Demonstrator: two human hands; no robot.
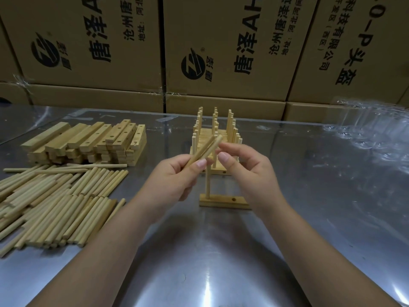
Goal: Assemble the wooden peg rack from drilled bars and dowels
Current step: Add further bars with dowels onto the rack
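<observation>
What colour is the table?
Shiny silver-grey metal table, seen in the head view.

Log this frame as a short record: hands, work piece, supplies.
left hand: grips dowels, tilted upward
right hand: fingertips at their upper end; grip unclear
bar in progress: flat on table, one upright dowel, one open hole visible
finished racks: behind that bar
supplies: drilled bar stack and loose dowel pile, left side
</observation>
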